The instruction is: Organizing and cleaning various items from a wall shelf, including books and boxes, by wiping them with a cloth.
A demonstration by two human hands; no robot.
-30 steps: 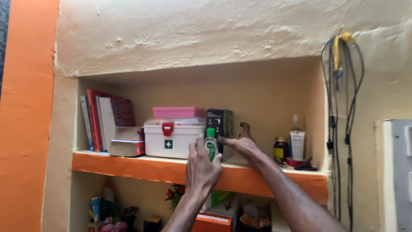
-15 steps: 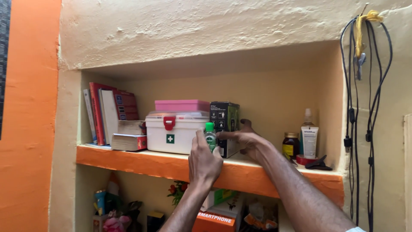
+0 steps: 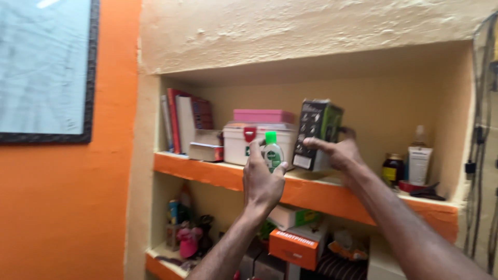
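Left hand (image 3: pixel 262 181) with grip pinching a small green-capped bottle (image 3: pixel 272 152); right hand (image 3: pixel 340 153) with grip clasping a tilted dark box (image 3: pixel 316 132) above the orange shelf (image 3: pixel 218 176).

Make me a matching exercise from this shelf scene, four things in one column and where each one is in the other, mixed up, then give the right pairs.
Things:
1. small bottle with green cap
2. dark box
3. pink box
4. books

Places:
A. standing at the left end of the upper shelf
B. lying on top of the white first-aid case
C. held in the left hand
D. tilted, in the right hand

Pairs: 1-C, 2-D, 3-B, 4-A
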